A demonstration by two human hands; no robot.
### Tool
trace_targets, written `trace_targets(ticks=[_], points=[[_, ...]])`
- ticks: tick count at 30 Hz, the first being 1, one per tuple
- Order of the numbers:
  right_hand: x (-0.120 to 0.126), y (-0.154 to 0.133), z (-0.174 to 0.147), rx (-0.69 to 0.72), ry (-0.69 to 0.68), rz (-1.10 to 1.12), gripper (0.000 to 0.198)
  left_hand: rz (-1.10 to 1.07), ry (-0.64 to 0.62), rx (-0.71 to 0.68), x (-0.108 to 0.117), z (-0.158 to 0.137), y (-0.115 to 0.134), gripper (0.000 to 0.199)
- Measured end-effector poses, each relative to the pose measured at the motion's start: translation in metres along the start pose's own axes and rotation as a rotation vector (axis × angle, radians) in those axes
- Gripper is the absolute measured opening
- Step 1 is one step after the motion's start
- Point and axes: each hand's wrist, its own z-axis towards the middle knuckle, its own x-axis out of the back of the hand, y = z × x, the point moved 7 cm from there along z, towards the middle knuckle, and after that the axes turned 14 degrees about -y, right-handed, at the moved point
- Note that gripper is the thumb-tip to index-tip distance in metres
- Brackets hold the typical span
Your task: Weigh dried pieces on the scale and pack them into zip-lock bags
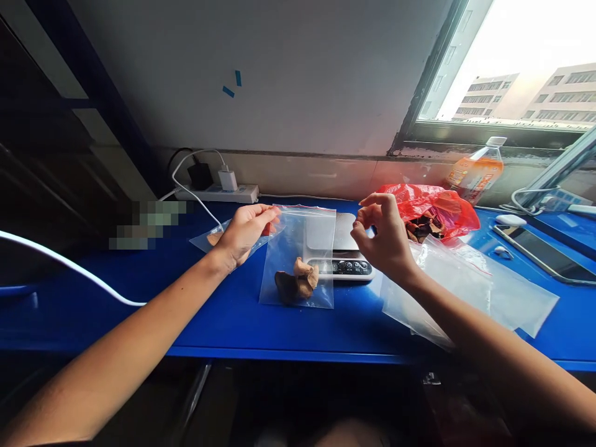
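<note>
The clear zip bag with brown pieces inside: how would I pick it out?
Start at the blue table and find the digital scale at its middle. The zip bag hangs upright before it, its top corner pinched by the left hand. Unlike the empty bags lying flat, it holds brown pieces.

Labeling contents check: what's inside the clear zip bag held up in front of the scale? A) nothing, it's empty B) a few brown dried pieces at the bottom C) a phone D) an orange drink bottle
B: the clear zip bag, pinched at its top edge by the left hand, shows brown dried pieces at its bottom, in front of the scale.
</note>
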Motion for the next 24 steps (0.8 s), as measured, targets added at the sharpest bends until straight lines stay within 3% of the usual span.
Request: trace_targets(ticks=[9,15,20,24], points=[[0.0,-0.001,-0.004,-0.065,0.037,-0.194,0.03,0.04,-0.051,-0.048,-0.009,-0.005,0.011,0.018],[-0.001,-0.014,0.001,0.007,0.03,-0.143,0.03,0.123,-0.075,-0.056,-0.012,-0.006,0.01,0.024],[-0.008,-0.042,0.02,0.134,-0.149,-0.24,0.03,0.274,-0.06,-0.132,-0.016,-0.01,0.016,0.021],[-0.033,-0.056,0.037,0.166,-0.346,-0.288,0.043,0.397,-0.071,-0.179,-0.024,-0.017,0.022,0.02]])
